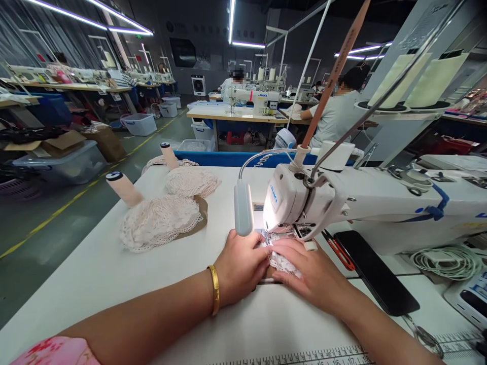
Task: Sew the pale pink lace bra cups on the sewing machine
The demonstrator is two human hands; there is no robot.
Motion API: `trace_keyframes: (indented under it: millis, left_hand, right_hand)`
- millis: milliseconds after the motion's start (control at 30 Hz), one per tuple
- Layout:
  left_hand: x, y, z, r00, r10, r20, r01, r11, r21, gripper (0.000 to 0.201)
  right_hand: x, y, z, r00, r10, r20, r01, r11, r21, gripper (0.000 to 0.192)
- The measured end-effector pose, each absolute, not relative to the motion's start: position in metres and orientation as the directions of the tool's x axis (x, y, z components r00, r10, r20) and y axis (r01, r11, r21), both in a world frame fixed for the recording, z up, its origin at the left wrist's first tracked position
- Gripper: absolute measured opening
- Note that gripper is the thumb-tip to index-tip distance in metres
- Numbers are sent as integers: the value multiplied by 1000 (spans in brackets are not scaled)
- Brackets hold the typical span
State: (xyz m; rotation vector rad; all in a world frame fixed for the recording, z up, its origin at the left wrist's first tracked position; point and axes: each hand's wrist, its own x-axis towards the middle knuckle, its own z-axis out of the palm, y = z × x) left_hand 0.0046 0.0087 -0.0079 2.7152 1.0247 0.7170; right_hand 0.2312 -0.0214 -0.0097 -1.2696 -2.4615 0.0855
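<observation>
A strip of white lace (pixel 282 262) lies on the bench (pixel 95 263), at the needle area of a white JUKI sewing machine (pixel 281 200), with both of the person's hands over it. The left hand (pixel 241 263), a gold bangle (pixel 214 290) at its wrist, has its fingers curled and close together at the lace's left edge; whether that grip pinches the cloth cannot be told. The right hand (pixel 314 271) lies across the lace, its grip partly open, with lace showing between thumb and forefinger; the two hands' fingertips meet near the needle. A slim grey lamp (pixel 243 209) hangs just above the left hand. To the right of the machine's head lie orange-handled snips (pixel 340 252), a black phone (pixel 375 271) and a coiled pale cable (pixel 447 262). Printed ruler markings (pixel 335 356) run along the near edge. On the left sit two heaps of cream lace, a nearer one (pixel 160 222) and a farther one (pixel 190 181), each beside a peach thread cone. Beyond, other people sit at sewing benches under strip lights (pixel 249 45).
</observation>
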Motion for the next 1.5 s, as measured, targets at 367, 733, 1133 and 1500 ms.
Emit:
trace_keyframes:
  millis: [367,733,1133,1500]
  left_hand:
    - [5,23,-6,646,689,329,514,-711,480,14]
    - [7,31,-12,611,649,453,515,-761,395,20]
    - [9,34,-12,574,648,501,500,-762,412,21]
    - [-2,20,-12,699,499,512,439,-865,244,24]
  right_hand:
    - [224,-18,-13,-328,861,389,773,482,-414,22]
    - [219,-17,-12,-287,861,420,773,467,-429,24]
    - [217,-16,-19,-298,790,535,814,503,-290,34]
    - [227,-23,-5,-625,717,308,684,693,-228,21]
